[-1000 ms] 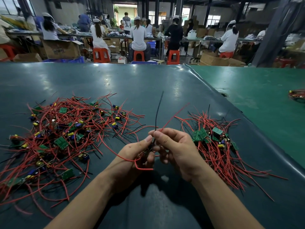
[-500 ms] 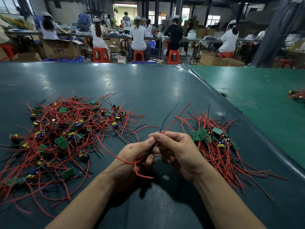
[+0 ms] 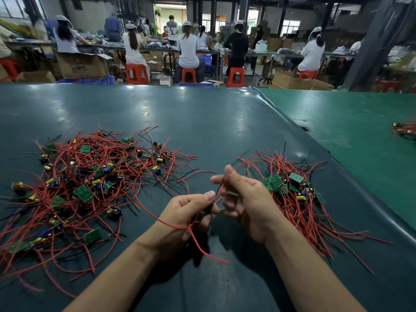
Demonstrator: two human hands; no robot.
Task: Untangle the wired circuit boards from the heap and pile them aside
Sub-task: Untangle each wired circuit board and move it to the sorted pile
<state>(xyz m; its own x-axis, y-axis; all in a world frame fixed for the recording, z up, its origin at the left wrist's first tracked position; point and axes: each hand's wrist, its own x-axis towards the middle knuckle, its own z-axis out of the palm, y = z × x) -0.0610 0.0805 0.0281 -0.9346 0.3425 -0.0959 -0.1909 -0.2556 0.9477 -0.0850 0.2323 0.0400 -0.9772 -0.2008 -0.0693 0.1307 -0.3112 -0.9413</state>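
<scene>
heap (image 3: 90, 188) left of my grip, sorted pile (image 3: 299, 199) just right of it | 1 board's red wire (image 3: 171, 224) now sags low, its black lead no longer upright | left hand (image 3: 186, 212) pinches that small board, mostly hidden | right hand (image 3: 245, 199) pinches its wire; I judge it nearly free

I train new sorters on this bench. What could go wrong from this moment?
The thin red wire looping from the left hand trails back toward the big tangled heap of red-wired green boards; pulling could drag neighbours along. The right hand pinches wire only, so a hard tug might strain the joints. The sorted pile lies close and could re-tangle.
</scene>
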